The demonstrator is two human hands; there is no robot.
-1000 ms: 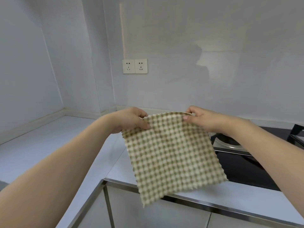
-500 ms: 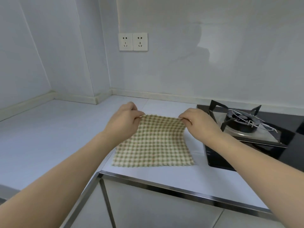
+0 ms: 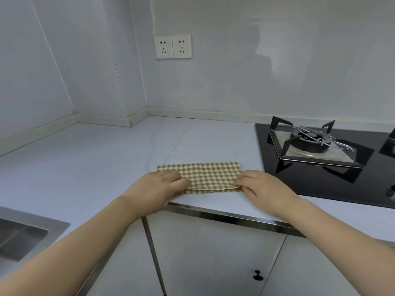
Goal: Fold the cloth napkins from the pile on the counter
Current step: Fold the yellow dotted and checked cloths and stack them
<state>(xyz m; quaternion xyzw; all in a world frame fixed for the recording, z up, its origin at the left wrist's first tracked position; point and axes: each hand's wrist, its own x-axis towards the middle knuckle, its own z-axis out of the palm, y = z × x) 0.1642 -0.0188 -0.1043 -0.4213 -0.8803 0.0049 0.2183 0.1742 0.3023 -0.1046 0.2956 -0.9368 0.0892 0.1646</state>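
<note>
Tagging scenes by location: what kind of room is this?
A home kitchen, most likely. A gas hob is set into the counter, a steel sink sits at the near left, and cabinet doors run below. A checked napkin lies folded on the counter.

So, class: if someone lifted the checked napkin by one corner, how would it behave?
The checked napkin would probably droop and fall open, since it lies doubled over with loose, wavy edges. It looks thin, so likely light. On the smooth counter it might slide when pushed, which may be why the left hand rests on it and the right hand pinches its corner.
</note>
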